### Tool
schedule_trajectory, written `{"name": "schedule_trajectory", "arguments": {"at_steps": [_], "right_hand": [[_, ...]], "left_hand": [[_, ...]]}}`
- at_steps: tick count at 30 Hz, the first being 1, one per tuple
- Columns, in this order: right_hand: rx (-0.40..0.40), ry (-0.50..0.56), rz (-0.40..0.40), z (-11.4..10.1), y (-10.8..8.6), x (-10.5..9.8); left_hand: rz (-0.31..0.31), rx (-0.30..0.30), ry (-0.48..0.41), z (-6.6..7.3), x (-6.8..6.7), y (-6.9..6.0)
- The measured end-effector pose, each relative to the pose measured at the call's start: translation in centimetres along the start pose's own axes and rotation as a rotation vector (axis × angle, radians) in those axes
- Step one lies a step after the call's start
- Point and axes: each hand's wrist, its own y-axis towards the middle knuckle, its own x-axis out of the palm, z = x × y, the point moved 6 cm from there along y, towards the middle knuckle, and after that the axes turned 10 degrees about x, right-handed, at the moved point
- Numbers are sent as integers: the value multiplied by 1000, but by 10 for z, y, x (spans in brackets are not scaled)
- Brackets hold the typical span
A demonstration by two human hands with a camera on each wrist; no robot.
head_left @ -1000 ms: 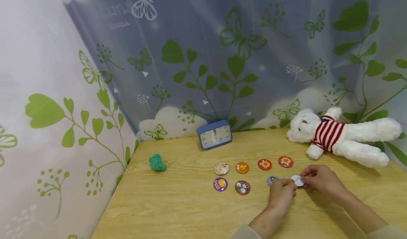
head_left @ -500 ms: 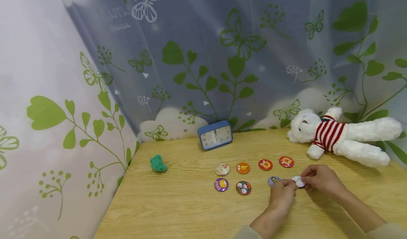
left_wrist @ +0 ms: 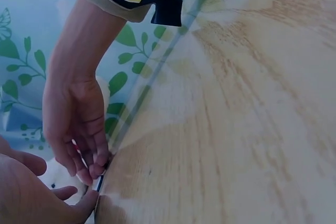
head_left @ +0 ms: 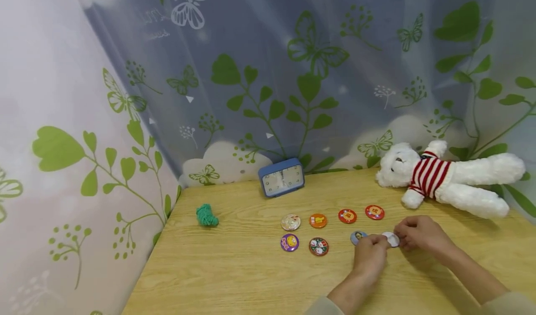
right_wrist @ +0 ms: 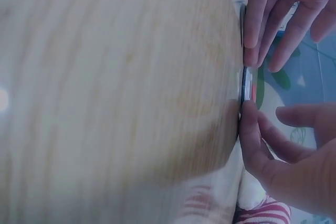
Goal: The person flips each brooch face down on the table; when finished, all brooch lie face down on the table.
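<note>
A round white badge [head_left: 391,239] lies flat on the wooden table [head_left: 234,278], between the fingertips of both hands. My left hand [head_left: 370,255] touches its left edge, and my right hand [head_left: 423,235] touches its right edge. In the right wrist view the badge [right_wrist: 247,83] appears edge-on, with the right hand [right_wrist: 294,156] below it and the left hand [right_wrist: 289,9] above. Both thumbs stand apart from the badge there and in the left wrist view. A blue badge with a picture [head_left: 358,237] sits just left of the left hand, which partly covers it.
Several round badges lie in two rows, among them an orange badge [head_left: 318,220], a purple badge [head_left: 290,242] and a red badge [head_left: 374,212]. A blue clock [head_left: 282,177] stands behind them. Green yarn [head_left: 207,215] lies left, a white teddy bear [head_left: 431,177] right.
My right fingers have drawn back slightly from the white badge, showing more of its right edge. The badge stays in almost the same place; the left hand has barely moved.
</note>
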Motion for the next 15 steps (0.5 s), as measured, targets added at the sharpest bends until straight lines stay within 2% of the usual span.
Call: {"name": "schedule_trajectory", "arguments": {"at_steps": [3,8,12,15], "right_hand": [[2,36,-18,1,0,-3],[-19,52,-12,4,2,-10],[-84,49,17,2,2,-15],[-125,95,17,0,2,-17]], "left_hand": [[-2,-12,-27,3,0,1],[-7,27,-31,10,-3,10],[-1,18,-37,12,-7,19],[1,5,-32,13,-10,26]]}}
